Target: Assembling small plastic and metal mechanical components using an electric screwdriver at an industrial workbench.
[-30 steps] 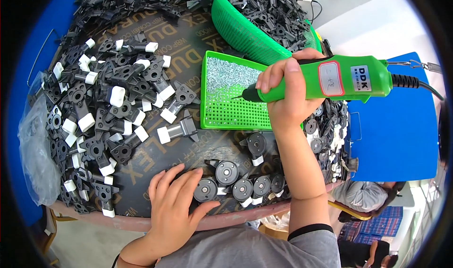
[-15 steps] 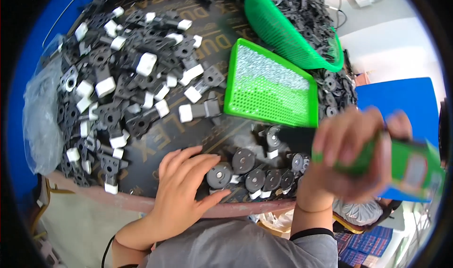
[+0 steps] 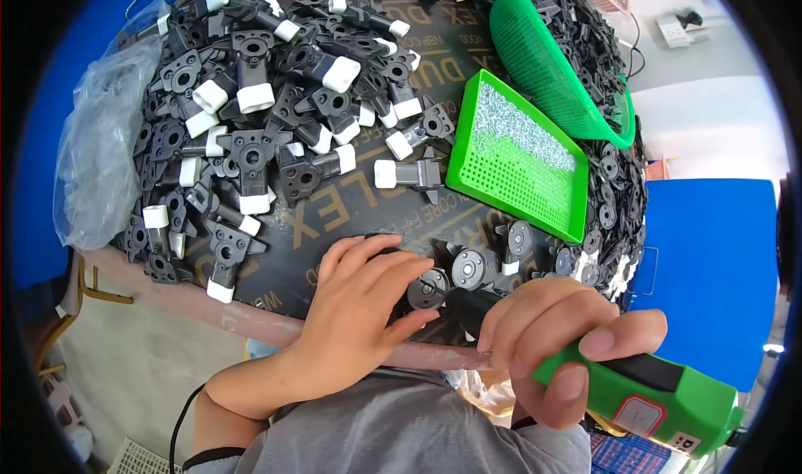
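My left hand [image 3: 359, 319] is closed round a black plastic part with a round grey disc [image 3: 428, 291], keeping it near the table's front edge. In my right hand [image 3: 555, 328] is a green and black electric screwdriver [image 3: 660, 395]. Its dark nose points left, and the thin bit reaches the middle of the disc. Just beyond lie similar black parts with discs, one [image 3: 469, 268] beside the held part and one [image 3: 519, 239] farther back with a white end. Part of the held piece is hidden under my fingers.
A light green tray [image 3: 453, 173] holds small silvery screws. Behind it leans a green basket [image 3: 547, 65] full of black pieces. Many black brackets with white ends [image 3: 253, 152] cover the left side, beside a clear plastic bag [image 3: 109, 148]. Loose discs [image 3: 608, 215] are heaped at right.
My right hand has brought the screwdriver left and down, onto the disc under my left hand. My left hand has closed in on that part. The view has shifted.
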Motion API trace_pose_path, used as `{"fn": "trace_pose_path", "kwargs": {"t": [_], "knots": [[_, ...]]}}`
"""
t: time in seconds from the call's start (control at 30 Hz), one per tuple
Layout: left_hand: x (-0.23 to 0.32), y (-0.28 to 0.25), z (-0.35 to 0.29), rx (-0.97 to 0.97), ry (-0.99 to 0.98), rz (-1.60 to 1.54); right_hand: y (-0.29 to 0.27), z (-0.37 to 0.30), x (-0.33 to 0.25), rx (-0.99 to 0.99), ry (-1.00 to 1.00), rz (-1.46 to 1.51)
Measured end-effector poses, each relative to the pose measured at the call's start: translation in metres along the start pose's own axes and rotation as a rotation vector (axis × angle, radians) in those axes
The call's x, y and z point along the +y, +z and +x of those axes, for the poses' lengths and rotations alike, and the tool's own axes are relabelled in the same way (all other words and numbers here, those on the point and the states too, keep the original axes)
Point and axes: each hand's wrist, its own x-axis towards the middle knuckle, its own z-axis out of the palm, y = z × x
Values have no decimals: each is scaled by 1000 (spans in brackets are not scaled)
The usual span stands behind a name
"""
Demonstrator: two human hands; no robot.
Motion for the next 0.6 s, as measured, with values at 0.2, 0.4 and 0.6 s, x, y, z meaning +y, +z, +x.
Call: {"fn": "trace_pose_path", "kwargs": {"t": [0.2,0.4,0.6], "knots": [[-1,0,1,-15,-3,12,2,1,7,21,13,20],[1,1,3,-18,-2,8,-6,4,1,46,17,14],[0,1,3,-12,-37,5,-5,5,8,83,-13,47]]}}
